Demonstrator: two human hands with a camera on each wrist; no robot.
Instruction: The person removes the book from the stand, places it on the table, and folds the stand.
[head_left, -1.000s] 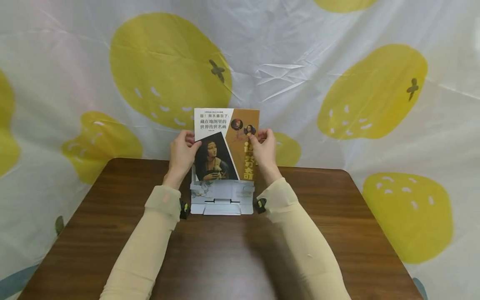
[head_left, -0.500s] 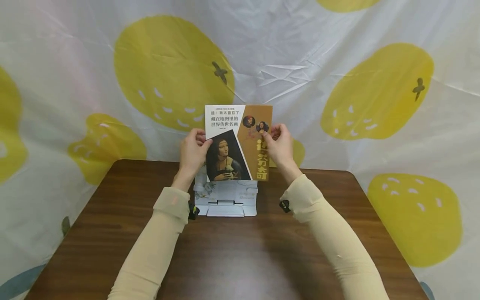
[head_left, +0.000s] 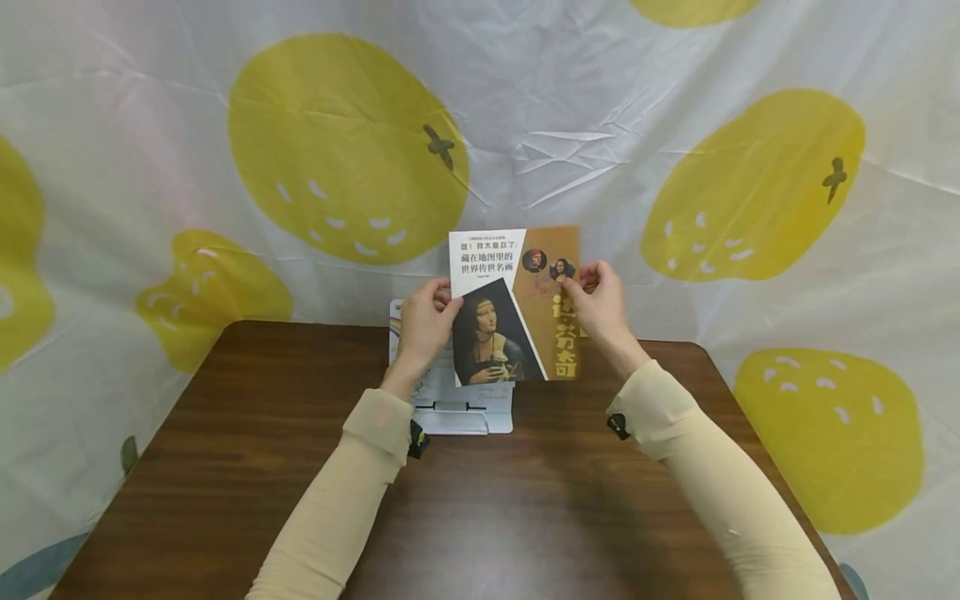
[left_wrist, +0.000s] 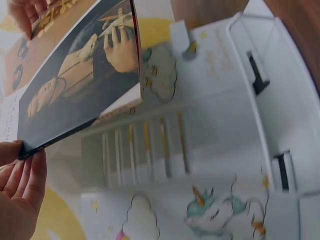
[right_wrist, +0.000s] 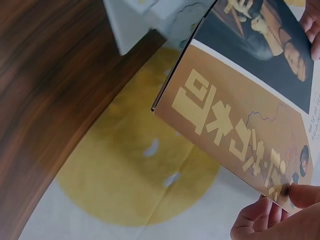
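A thin book (head_left: 491,333) with a painted portrait on a white and brown cover is held up in the air, facing me. My left hand (head_left: 427,325) pinches its left edge, thumb on the cover and fingers behind. Its right edge is gripped the same way by my right hand (head_left: 600,308). Behind and below the book stands a white book stand (head_left: 498,417) with unicorn and cloud drawings, partly hidden by the book. The left wrist view shows the stand's slotted back (left_wrist: 145,150) and front ledge (left_wrist: 285,100), with the book apart from it.
The stand rests on a brown wooden table (head_left: 285,450) towards its far edge. A white cloth (head_left: 562,100) with yellow fruit prints hangs close behind the table. In the right wrist view the table edge (right_wrist: 85,130) borders the cloth.
Both hands have carried the book to the right, away from the front of the stand, and slightly lower in the last half second. More of the stand's left side now shows.
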